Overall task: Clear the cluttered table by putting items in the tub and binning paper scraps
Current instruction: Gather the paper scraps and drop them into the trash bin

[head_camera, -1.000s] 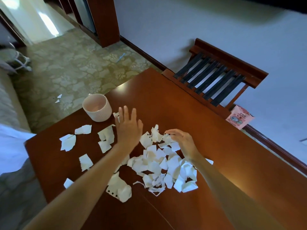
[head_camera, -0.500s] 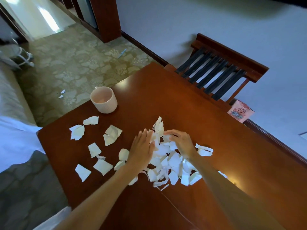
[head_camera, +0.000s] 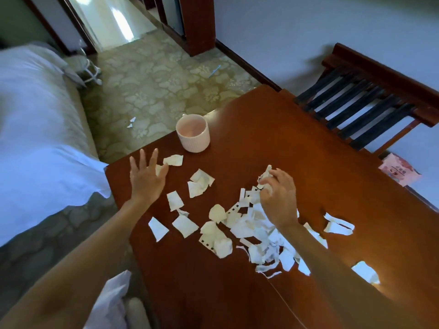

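The left grip (head_camera: 146,179) is wide, fingers spread flat, near the left corner of the surface (head_camera: 261,143), with one small scrap (head_camera: 158,169) just beside its thumb. The right grip (head_camera: 279,198) is curled and holds crumpled scraps (head_camera: 266,174) at the far end of the pile (head_camera: 256,224) mid-surface. A pink cup (head_camera: 193,134) stands near the far edge.

the table (head_camera: 297,148) is glossy reddish-brown. white paper scraps (head_camera: 256,224) lie on it, a few edged with small black squares. the ribbed cup (head_camera: 193,133) at the far left is pale pink. the floor (head_camera: 154,91) shows a beige floral pattern. the chair (head_camera: 370,100) has dark slats.
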`<action>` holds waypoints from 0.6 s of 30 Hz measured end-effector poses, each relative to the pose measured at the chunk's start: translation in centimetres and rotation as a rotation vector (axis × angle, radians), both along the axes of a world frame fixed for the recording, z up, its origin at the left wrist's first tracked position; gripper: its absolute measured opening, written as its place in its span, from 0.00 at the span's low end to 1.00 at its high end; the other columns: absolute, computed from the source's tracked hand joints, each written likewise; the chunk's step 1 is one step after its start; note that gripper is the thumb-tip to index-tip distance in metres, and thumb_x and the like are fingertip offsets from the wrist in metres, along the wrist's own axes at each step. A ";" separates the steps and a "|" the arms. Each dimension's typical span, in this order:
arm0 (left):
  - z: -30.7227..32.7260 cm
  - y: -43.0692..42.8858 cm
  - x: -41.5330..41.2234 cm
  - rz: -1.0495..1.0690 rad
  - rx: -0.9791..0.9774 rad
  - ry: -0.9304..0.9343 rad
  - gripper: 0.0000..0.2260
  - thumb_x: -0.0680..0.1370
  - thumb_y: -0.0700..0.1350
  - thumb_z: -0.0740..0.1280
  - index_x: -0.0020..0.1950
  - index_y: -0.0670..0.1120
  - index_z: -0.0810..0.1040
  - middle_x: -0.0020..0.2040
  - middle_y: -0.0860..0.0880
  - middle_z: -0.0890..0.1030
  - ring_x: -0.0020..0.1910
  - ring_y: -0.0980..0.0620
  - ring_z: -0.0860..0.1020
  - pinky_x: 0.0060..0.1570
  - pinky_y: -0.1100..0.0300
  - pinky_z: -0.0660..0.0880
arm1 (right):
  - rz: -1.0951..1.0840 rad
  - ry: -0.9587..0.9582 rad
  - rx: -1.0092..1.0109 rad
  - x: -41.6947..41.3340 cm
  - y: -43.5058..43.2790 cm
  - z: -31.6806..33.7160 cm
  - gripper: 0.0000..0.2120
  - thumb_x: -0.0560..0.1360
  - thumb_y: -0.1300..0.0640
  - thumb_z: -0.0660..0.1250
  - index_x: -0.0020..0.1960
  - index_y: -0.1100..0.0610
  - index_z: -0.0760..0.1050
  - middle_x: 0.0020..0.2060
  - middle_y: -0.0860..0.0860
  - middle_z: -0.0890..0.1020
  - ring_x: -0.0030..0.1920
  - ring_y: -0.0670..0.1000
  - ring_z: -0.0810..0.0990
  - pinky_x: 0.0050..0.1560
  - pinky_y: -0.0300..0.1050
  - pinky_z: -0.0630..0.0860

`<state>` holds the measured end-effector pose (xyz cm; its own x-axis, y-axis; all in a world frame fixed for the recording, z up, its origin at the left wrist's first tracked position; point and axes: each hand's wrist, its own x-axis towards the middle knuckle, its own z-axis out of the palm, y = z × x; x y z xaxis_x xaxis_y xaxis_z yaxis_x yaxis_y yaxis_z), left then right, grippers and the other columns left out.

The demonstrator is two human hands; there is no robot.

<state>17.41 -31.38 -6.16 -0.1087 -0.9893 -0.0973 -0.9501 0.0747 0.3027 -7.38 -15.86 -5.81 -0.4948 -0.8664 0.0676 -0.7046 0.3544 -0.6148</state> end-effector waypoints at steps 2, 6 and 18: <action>-1.3 -0.8 0.5 -0.078 0.062 0.027 0.26 0.81 0.57 0.49 0.78 0.51 0.52 0.79 0.45 0.50 0.78 0.43 0.44 0.76 0.45 0.43 | 0.016 0.019 -0.006 0.4 -0.2 -0.4 0.14 0.69 0.60 0.59 0.45 0.63 0.82 0.55 0.60 0.82 0.62 0.60 0.76 0.68 0.60 0.68; -2.5 -0.7 -0.8 -0.107 0.037 0.045 0.22 0.82 0.51 0.54 0.76 0.52 0.58 0.78 0.47 0.56 0.78 0.44 0.49 0.75 0.46 0.43 | 0.017 -0.011 0.039 0.5 -0.1 -0.2 0.17 0.69 0.58 0.57 0.47 0.64 0.82 0.57 0.59 0.80 0.65 0.59 0.73 0.71 0.57 0.64; -2.4 9.1 -10.4 -0.657 0.021 -0.083 0.24 0.76 0.52 0.48 0.58 0.45 0.79 0.71 0.41 0.70 0.72 0.43 0.66 0.71 0.41 0.59 | 0.091 -0.043 0.131 -1.3 2.0 0.1 0.12 0.77 0.64 0.61 0.56 0.61 0.80 0.63 0.53 0.76 0.67 0.52 0.70 0.73 0.48 0.59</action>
